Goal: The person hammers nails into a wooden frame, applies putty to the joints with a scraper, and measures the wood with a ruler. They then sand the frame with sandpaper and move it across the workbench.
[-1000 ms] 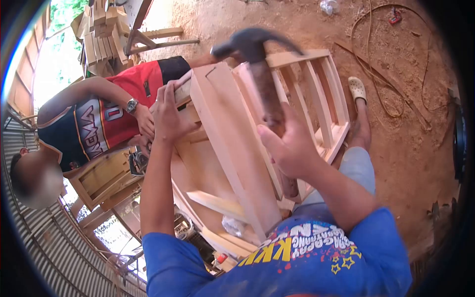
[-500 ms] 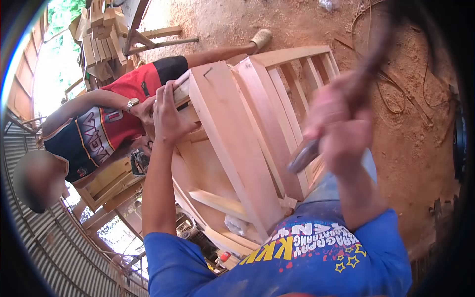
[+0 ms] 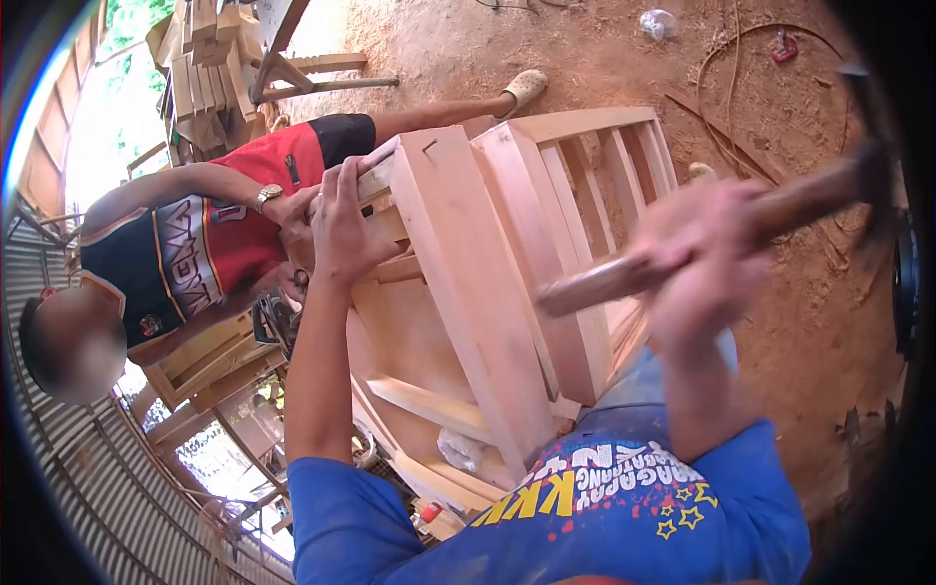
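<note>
My left hand grips the upper end of a wooden frame, its fingers wrapped over the edge. My right hand, blurred, holds a hammer by its wooden handle; the dark head points to the right, away from the frame. A bent nail sticks out near the top corner of the frame's wide board. Beside that board stands a slatted wooden section. A co-worker's hands touch the frame's far side, close to my left hand.
The co-worker, in a red and dark jersey, stands across the frame. Stacked wood pieces are at the upper left. On the dirt floor lie a cable, a clear plastic bag and a thin strip of wood. Corrugated metal is at the lower left.
My right hand has shifted slightly, and the hammer has swung down from a steep, raised angle to a flatter one, its head further right. My left hand keeps its grip.
</note>
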`<state>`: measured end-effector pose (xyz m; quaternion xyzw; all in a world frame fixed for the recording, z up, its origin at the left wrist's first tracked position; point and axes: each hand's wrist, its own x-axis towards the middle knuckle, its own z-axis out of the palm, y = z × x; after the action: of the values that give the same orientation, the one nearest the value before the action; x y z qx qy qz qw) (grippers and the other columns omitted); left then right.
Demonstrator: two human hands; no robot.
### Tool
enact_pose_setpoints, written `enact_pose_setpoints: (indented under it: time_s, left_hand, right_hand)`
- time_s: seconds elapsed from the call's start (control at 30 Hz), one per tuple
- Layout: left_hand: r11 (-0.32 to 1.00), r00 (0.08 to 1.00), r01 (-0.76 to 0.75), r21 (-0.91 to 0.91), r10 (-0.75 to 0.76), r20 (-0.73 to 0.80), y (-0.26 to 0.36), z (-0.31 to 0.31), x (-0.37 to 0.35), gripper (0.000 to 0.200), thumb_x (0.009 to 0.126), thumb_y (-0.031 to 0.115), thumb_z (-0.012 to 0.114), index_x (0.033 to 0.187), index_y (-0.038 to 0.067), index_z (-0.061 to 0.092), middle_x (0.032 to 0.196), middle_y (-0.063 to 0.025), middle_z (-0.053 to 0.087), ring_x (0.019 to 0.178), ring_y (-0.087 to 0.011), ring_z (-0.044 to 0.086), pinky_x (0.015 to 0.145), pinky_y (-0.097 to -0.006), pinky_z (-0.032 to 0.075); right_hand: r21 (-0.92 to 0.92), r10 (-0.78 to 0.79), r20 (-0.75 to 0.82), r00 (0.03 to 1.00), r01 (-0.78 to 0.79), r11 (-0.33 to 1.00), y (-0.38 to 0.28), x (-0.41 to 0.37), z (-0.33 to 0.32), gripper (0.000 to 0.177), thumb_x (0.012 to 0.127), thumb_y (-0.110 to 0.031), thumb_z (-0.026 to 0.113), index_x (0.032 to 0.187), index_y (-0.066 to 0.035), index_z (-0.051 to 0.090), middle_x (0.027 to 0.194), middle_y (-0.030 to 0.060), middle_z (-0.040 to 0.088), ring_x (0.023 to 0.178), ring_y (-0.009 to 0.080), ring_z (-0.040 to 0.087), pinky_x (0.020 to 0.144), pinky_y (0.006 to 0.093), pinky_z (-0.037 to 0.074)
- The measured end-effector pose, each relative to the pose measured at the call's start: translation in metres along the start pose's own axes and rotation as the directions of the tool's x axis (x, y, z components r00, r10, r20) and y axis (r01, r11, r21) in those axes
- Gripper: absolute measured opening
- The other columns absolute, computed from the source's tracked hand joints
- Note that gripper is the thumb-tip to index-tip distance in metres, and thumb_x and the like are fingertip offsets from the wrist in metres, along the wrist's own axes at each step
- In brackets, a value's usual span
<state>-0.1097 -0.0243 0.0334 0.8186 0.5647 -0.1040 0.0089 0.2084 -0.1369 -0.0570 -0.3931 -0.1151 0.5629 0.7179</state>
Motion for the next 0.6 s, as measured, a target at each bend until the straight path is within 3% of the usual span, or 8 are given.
enact_pose_setpoints:
  time_s: [0.1, 0.23, 0.27, 0.33, 0.4, 0.43, 0.53, 0.6]
  left_hand:
    - [1.000, 1.000, 0.023, -0.009, -0.023, 0.016, 0.002, -0.003, 0.000, 0.110, 0.046, 0.024, 0.095, 0.142, 0.010, 0.044, 0.131, -0.0128, 0.053, 0.118, -0.0388, 0.058, 0.098, -0.0520, 0.048]
    - [1.000, 0.999, 0.031, -0.001, -0.030, 0.035, -0.004, 0.001, -0.006, 0.123, 0.040, 0.026, 0.099, 0.146, 0.004, 0.040, 0.132, -0.0167, 0.052, 0.123, -0.0396, 0.055, 0.104, -0.0485, 0.048]
    - [0.999, 0.998, 0.041, 0.001, -0.041, 0.045, -0.005, 0.001, -0.006, 0.123, 0.040, 0.026, 0.099, 0.146, 0.004, 0.040, 0.132, -0.0168, 0.052, 0.123, -0.0397, 0.055, 0.104, -0.0484, 0.048]
    - [1.000, 0.999, 0.030, 0.003, -0.030, 0.031, -0.007, 0.003, -0.001, 0.123, 0.041, 0.026, 0.099, 0.146, 0.003, 0.040, 0.133, -0.0169, 0.053, 0.123, -0.0398, 0.055, 0.104, -0.0484, 0.048]
    - [1.000, 1.000, 0.006, 0.009, -0.006, 0.008, -0.006, 0.002, 0.000, 0.123, 0.040, 0.026, 0.099, 0.146, 0.003, 0.040, 0.133, -0.0170, 0.053, 0.123, -0.0399, 0.055, 0.104, -0.0486, 0.048]
    - [1.000, 1.000, -0.002, 0.014, 0.002, -0.009, -0.007, 0.001, 0.002, 0.123, 0.040, 0.026, 0.099, 0.146, 0.003, 0.040, 0.132, -0.0168, 0.052, 0.123, -0.0396, 0.055, 0.104, -0.0486, 0.048]
    - [1.000, 1.000, -0.005, 0.026, 0.005, 0.005, -0.008, 0.001, -0.006, 0.121, 0.042, 0.027, 0.098, 0.146, 0.004, 0.041, 0.135, -0.0159, 0.052, 0.124, -0.0391, 0.055, 0.103, -0.0501, 0.048]
    - [1.000, 0.999, 0.017, 0.020, -0.017, 0.027, -0.013, 0.004, 0.000, 0.116, 0.046, 0.028, 0.096, 0.146, 0.005, 0.041, 0.140, -0.0148, 0.051, 0.126, -0.0390, 0.055, 0.102, -0.0532, 0.046]
  right_hand:
    - [-0.523, 0.357, 0.317, 0.878, -0.152, 0.838, 0.057, -0.036, 0.007, 0.015, 0.106, -0.020, 0.055, 0.102, -0.006, 0.053, 0.071, 0.0006, 0.058, 0.052, 0.0117, 0.056, 0.049, 0.0305, 0.047]
    - [-0.301, 0.510, 0.228, 0.829, -0.438, 0.847, 0.023, -0.018, 0.014, 0.012, 0.104, -0.016, 0.059, 0.104, -0.006, 0.052, 0.081, 0.0023, 0.060, 0.055, 0.0100, 0.058, 0.049, 0.0288, 0.048]
    - [-0.089, 0.421, 0.184, 0.888, -0.411, 0.907, 0.003, -0.007, 0.011, 0.012, 0.102, -0.014, 0.061, 0.105, -0.006, 0.052, 0.078, 0.0008, 0.058, 0.055, 0.0086, 0.057, 0.050, 0.0260, 0.048]
    - [0.037, -0.049, 0.078, 0.996, 0.046, 0.998, -0.017, 0.022, 0.002, 0.011, 0.106, -0.015, 0.056, 0.099, -0.009, 0.049, 0.068, -0.0009, 0.052, 0.051, 0.0090, 0.053, 0.048, 0.0264, 0.048]
    - [0.229, -0.002, -0.152, 0.988, 0.037, 0.973, -0.034, 0.026, 0.017, 0.018, 0.106, -0.017, 0.055, 0.091, -0.009, 0.047, 0.066, -0.0005, 0.051, 0.051, 0.0092, 0.053, 0.048, 0.0273, 0.049]
    - [0.174, -0.043, -0.045, 0.998, 0.050, 0.984, -0.002, 0.012, 0.011, 0.023, 0.107, -0.020, 0.054, 0.088, -0.007, 0.050, 0.062, 0.0003, 0.049, 0.051, 0.0115, 0.053, 0.049, 0.0291, 0.051]
    - [-0.531, 0.479, 0.347, 0.806, -0.252, 0.809, 0.055, -0.031, 0.014, 0.012, 0.104, -0.017, 0.057, 0.100, -0.007, 0.054, 0.076, 0.0021, 0.057, 0.056, 0.0100, 0.058, 0.054, 0.0279, 0.051]
    - [-0.432, 0.511, 0.287, 0.810, -0.367, 0.824, 0.046, -0.021, 0.019, 0.010, 0.104, -0.016, 0.058, 0.101, -0.007, 0.054, 0.076, 0.0007, 0.058, 0.058, 0.0082, 0.058, 0.054, 0.0275, 0.051]
